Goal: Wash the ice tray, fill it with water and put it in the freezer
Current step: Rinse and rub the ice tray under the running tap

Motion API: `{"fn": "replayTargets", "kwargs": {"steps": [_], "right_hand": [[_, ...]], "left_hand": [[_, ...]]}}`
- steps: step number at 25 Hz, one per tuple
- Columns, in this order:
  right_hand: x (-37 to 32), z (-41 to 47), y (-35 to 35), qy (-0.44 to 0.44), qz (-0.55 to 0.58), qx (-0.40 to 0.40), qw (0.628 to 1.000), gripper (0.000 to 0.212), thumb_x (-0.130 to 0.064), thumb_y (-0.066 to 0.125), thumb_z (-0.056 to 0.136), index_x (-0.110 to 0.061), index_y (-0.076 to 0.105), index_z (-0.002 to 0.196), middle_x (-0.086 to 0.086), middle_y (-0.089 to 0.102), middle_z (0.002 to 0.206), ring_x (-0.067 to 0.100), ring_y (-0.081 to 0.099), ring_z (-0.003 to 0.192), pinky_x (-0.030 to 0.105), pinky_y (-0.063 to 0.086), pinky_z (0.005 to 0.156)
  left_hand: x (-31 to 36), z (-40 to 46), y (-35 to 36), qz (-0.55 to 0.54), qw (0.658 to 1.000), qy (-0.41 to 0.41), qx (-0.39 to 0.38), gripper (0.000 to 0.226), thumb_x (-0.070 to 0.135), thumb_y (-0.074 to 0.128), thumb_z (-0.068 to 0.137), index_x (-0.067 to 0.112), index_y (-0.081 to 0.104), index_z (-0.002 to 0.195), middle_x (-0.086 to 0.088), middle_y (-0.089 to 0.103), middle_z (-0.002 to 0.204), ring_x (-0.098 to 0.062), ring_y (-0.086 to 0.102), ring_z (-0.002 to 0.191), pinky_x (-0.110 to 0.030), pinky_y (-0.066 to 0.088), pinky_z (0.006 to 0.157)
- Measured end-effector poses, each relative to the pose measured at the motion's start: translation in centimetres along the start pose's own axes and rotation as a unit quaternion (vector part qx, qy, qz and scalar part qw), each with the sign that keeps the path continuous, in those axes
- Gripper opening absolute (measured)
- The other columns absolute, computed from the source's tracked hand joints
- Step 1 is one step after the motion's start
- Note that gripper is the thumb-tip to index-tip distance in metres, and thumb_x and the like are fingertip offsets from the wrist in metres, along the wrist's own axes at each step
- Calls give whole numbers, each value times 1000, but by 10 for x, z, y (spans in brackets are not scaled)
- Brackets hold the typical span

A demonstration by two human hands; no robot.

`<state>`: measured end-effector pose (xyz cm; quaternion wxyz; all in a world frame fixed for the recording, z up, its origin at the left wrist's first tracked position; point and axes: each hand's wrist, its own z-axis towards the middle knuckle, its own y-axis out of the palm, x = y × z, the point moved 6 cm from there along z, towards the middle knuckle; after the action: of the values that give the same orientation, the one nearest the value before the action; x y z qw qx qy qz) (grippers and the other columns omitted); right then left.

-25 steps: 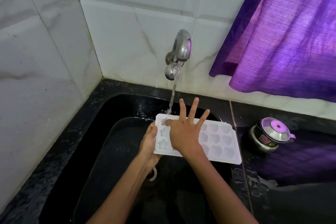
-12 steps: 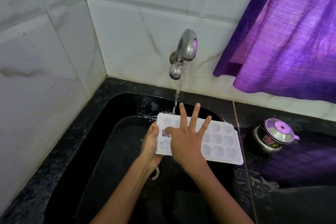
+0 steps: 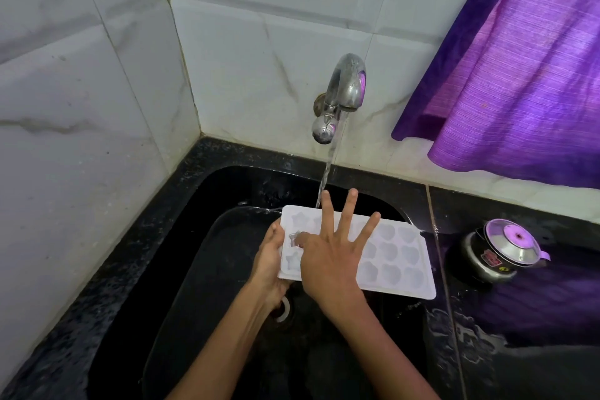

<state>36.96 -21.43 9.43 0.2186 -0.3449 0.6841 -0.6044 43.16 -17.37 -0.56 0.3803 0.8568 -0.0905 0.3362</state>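
Ice tray [image 3: 394, 256] looks light, stiff plastic, wet and slippery; left hand [image 3: 268, 265] grip pinches its left edge, right hand [image 3: 328, 261] fingers spread, forefinger rubbing a cell

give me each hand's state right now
Left hand: holding the ice tray by its left edge.
Right hand: open, one finger rubbing a mould.

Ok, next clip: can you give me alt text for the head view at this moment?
Over a black sink, a left hand holds the short edge of a white ice tray under water running from a metal tap, while the right hand rubs a cell with the index finger, other fingers spread. A small steel pot sits on the counter beside a purple curtain.
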Motion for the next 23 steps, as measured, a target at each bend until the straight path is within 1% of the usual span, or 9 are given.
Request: {"fn": "replayTargets", "kwargs": {"steps": [3, 5, 9, 10, 13, 15, 17, 20, 23], "right_hand": [[-4, 2, 1, -20, 10, -10, 1000, 28, -33, 51, 93, -34, 61, 118, 11, -31, 154, 44, -55, 109, 66, -34, 87], [-1, 3, 1, -12, 25, -14, 1000, 31, -33, 51, 93, -39, 56, 124, 11, -33, 153, 44, -52, 111, 67, -30, 90], [-11, 1, 5, -18, 32, -9, 999, 36, -31, 53, 91, -36, 55, 127, 9, -25, 157, 44, -54, 113, 67, -37, 81], [-11, 2, 6, -25, 58, -11, 998, 38, -25, 54, 90, -37, 55, 126, 7, -23, 157, 43, -53, 115, 68, -36, 83], [6, 2, 3, -16, 165, 19, 986, 61, 0, 48, 79, -44, 55, 121, 0, -20, 158, 38, -50, 124, 67, -32, 90], [13, -6, 2, -14, 173, 53, 983, 62, 4, 49, 74, -46, 58, 110, -1, -18, 158, 34, -53, 122, 64, -36, 88], [4, -16, 6, -38, 151, 55, 986, 54, 0, 55, 74, -44, 59, 106, 1, -18, 159, 35, -55, 121, 63, -41, 85], [-14, -26, 17, -62, 100, 43, 992, 46, -15, 66, 78, -42, 57, 114, 4, -20, 159, 39, -56, 119, 66, -40, 85], [-20, -27, 19, -66, 76, 45, 994, 42, -20, 63, 85, -39, 54, 121, 4, -30, 154, 40, -57, 116, 67, -40, 85]], "left_hand": [[-6, -2, -3, -15, 1000, -16, 2, 34, 39, 35, 100, 21, 63, 109, -9, 76, 92, -25, 73, 79, -42, 58, 70], [-2, -1, -4, -18, 1000, -18, 3, 37, 41, 35, 100, 20, 61, 113, -10, 75, 94, -26, 72, 80, -41, 59, 68], [1, 2, -5, -26, 1000, -13, 10, 37, 40, 34, 100, 21, 58, 121, -13, 70, 109, -30, 69, 91, -43, 57, 74], [1, 2, -7, -29, 999, -10, 13, 37, 39, 34, 100, 21, 58, 121, -14, 70, 109, -30, 70, 90, -42, 58, 71], [6, 3, -17, -30, 999, 7, 24, 34, 40, 36, 99, 21, 60, 114, -10, 74, 98, -28, 72, 81, -40, 59, 59], [8, 4, -21, -31, 999, 11, 27, 33, 39, 37, 99, 21, 61, 111, -10, 74, 98, -28, 73, 81, -39, 58, 57], [6, 4, -23, -25, 999, 9, 29, 33, 39, 37, 99, 21, 62, 111, -10, 74, 100, -27, 72, 82, -39, 59, 59], [2, 3, -22, -27, 999, 3, 33, 32, 40, 37, 99, 23, 63, 109, -8, 74, 102, -27, 71, 87, -41, 59, 68], [2, 2, -23, -23, 999, -5, 44, 35, 41, 38, 99, 21, 62, 115, -8, 73, 105, -29, 70, 93, -42, 59, 72]]}}
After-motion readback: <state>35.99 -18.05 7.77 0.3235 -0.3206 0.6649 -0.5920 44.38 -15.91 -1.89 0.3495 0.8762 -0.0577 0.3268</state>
